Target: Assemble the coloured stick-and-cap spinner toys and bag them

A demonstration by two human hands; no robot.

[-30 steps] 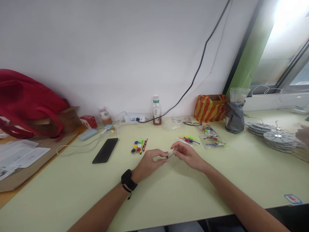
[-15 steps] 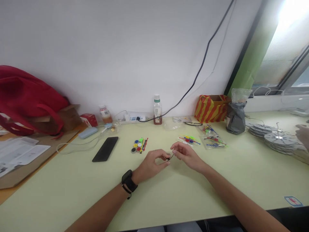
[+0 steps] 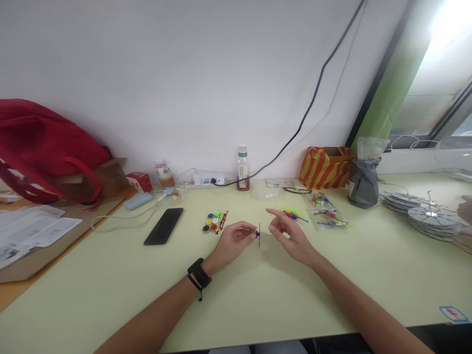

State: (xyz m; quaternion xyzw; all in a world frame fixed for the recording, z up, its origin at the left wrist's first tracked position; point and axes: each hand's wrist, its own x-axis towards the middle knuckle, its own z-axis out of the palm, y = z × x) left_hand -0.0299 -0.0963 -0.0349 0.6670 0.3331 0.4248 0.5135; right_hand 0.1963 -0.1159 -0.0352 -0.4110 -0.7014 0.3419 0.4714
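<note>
My left hand (image 3: 234, 242) pinches a small black part (image 3: 258, 235) between thumb and fingertips. A thin dark bar or disc seen edge-on stands upright at its right end; its exact kind is too small to tell. Just right of it, my right hand (image 3: 293, 241) is apart from the part, fingers spread and forefinger stretched out, holding nothing. Behind my left hand lie colored discs (image 3: 209, 222) and thin colored sticks (image 3: 222, 221). More colored sticks and discs (image 3: 293, 215) lie behind my right hand, partly hidden by it.
Clear bags of colored parts (image 3: 328, 216) lie to the right, near stacked grey discs (image 3: 431, 215). A black phone (image 3: 163, 226) is at left. Along the wall stand a bottle (image 3: 243, 169), a striped bag (image 3: 324, 167) and a power strip (image 3: 212, 178). A person's hand (image 3: 466, 210) shows at far right.
My right hand has let go of the thin end of the black part and drawn back, its fingers spreading. In my left hand the part has turned, its thin piece now upright.
</note>
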